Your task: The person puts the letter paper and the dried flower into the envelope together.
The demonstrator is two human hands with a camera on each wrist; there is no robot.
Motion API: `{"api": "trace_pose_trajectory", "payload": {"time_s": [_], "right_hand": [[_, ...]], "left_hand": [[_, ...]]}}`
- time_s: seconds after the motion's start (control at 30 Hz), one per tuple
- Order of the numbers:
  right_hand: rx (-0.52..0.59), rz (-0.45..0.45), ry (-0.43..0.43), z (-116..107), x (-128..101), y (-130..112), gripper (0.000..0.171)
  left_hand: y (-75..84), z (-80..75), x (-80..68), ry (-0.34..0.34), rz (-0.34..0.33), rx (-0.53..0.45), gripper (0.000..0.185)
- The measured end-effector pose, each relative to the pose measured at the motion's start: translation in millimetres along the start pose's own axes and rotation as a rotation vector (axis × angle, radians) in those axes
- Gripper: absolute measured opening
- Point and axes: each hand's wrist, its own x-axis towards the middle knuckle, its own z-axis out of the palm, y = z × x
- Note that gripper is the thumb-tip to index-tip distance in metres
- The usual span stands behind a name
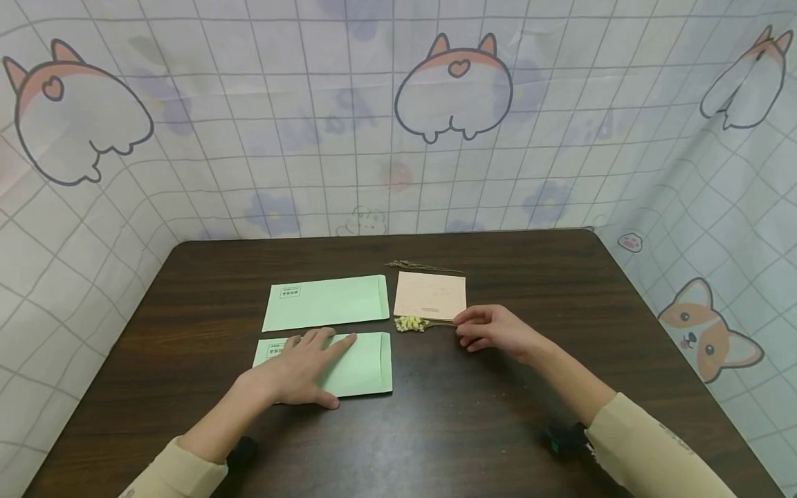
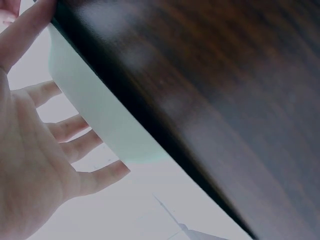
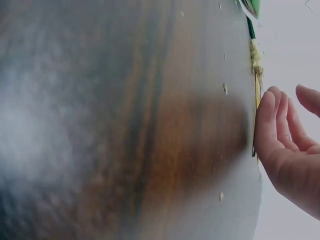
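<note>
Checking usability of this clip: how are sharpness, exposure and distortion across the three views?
Head view: sharp, evenly lit, wide-angle bowing at the edges; table and both envelopes clear. Left wrist view: blurred, background blown out white, left hand washed out. Right wrist view: soft, hazy glare on the wood, right hand at the frame edge.

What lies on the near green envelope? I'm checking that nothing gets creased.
Only the left hand lies flat on the near envelope. Whatever is printed beneath the palm is covered, as is anything inside.
</note>
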Motion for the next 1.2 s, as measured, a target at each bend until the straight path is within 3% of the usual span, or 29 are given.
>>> {"api": "trace_pose_trajectory", "payload": {"time_s": [0.67, 1.2], "right_hand": [[-0.215, 0.050, 0.170, -13.6, -3.1, -1.0, 0.025], [-0.397, 0.026, 0.226, -8.3, 5.4, 4.3, 0.012]], "left_hand": [[-0.1, 0.4, -0.3, -0.004, -0.004, -0.002, 0.104], [-0.6, -0.5, -0.3, -0.004, -0.001, -0.001, 0.105]]}}
